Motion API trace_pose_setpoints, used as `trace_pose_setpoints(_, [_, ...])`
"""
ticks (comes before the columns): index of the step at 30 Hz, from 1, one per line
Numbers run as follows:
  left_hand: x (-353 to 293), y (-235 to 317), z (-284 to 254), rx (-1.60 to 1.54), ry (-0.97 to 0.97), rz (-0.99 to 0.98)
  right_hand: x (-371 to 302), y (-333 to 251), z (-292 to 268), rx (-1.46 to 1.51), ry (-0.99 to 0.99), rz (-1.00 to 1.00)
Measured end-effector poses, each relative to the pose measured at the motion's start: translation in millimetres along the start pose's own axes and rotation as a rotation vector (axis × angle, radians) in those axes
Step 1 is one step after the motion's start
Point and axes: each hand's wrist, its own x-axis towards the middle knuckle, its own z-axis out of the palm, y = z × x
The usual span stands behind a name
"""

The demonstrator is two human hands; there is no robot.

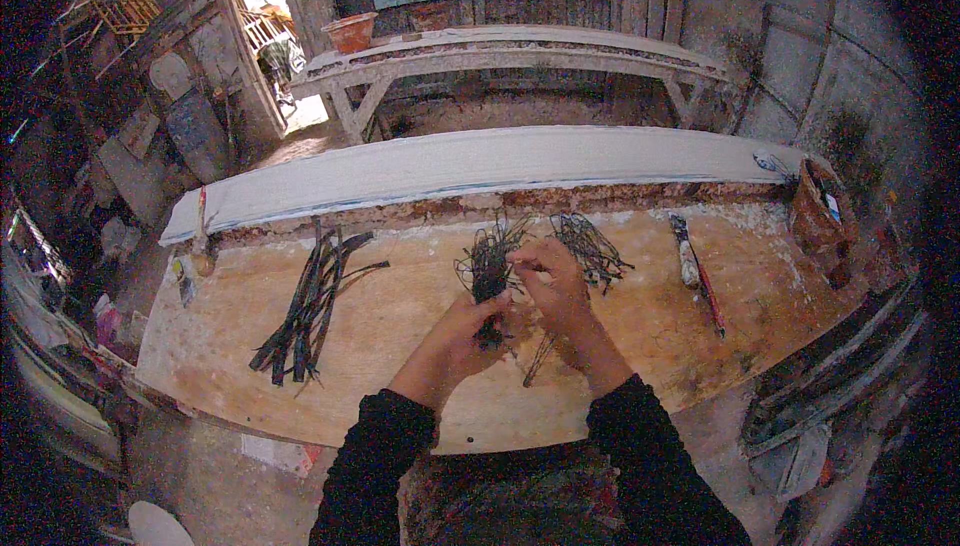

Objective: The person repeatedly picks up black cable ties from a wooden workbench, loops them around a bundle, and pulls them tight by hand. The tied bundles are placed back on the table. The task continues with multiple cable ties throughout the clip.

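My left hand [470,331] is closed around a bundle of thin black strands [490,271], whose loops fan out above the fist. Close against its right side, my right hand [552,281] pinches at the bundle with thumb and fingers; what exactly lies between those fingertips is too small to make out. Just beyond the right hand, a second tangle of black strands [592,251] lies on the wooden board [390,346]. To the left is a loose pile of flat black strips [308,311]. A few thin strands [538,364] show below my right wrist.
A knife-like tool [685,254] and a red pen-like stick [711,301] lie at the right. A brush [202,236] is at the far left. Behind the board runs a long white-covered ledge [480,161]. A brown container [822,211] stands at the right end; a bench [530,51] carries a terracotta pot [350,34].
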Motion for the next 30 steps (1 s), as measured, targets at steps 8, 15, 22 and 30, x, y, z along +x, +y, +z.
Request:
trace_pose_setpoints(8, [5, 14, -6, -0.268, 0.108, 0.077, -11, 40, -52, 0.477, -0.953, 0.560])
trace_pose_setpoints(15, [20, 21, -33, -0.169, 0.191, 0.351, -43, 48, -39, -0.001, -0.989, 0.492])
trace_pose_setpoints(22, [32, 25, -56, -0.154, 0.227, 0.411, -12, 22, -30, -0.334, -1.091, 0.610])
trace_pose_setpoints(30, [22, 15, -41, -0.175, 0.138, 0.204, -3, -9, -15, -0.243, -0.189, 0.093])
